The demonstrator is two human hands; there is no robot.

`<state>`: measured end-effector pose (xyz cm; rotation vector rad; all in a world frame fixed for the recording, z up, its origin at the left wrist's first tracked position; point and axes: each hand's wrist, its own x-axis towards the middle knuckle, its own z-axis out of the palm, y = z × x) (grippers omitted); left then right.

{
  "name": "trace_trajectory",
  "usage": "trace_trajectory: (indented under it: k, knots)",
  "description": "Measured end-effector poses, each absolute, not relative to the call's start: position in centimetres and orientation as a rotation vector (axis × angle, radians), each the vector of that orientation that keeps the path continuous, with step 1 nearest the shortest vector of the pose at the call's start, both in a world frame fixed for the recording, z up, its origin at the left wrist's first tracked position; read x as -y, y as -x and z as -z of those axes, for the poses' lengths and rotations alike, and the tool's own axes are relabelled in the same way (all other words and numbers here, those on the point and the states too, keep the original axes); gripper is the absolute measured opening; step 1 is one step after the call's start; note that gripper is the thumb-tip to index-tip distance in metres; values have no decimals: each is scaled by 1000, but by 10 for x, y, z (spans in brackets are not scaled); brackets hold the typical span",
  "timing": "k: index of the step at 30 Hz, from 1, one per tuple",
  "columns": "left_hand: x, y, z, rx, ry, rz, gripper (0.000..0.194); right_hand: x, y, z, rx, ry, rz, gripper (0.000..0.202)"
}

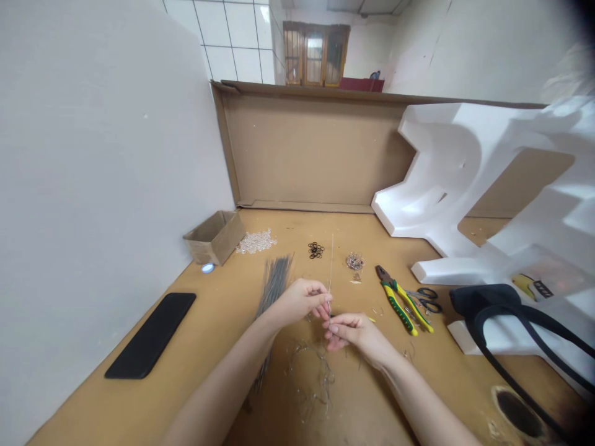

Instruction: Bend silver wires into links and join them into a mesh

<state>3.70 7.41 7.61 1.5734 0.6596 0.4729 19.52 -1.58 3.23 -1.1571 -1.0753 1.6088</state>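
A thin straight metal wire (331, 266) stands up from between my two hands. The fingertips of my left hand (307, 298) pinch it above, while my right hand (351, 333) pinches its lower end just below and to the right. What exactly sits between the right fingertips is too small to make out. Under my left wrist lies a bundle of straight grey wires (277, 275). Closer to me, a loose loop of bent wire pieces (310, 371) rests on the table. Beyond my hands are a small heap of black rings (316, 250) and a tangle of shiny metal bits (355, 261).
Yellow-green pliers (398, 301) and scissors (426, 300) lie at right, near white foam packing (441, 148) and a black strap (488, 306). Left are a cardboard box (218, 241), clear beads (256, 241) and a flat black slab (151, 337). A hole (519, 410) opens front right.
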Motion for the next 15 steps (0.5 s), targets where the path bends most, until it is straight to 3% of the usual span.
trace_trajectory:
  k: [15]
  knots:
    - [-74,-25,-89,-675,-1818,-394,28,16,-196,-33,1099,1143,-1593,29]
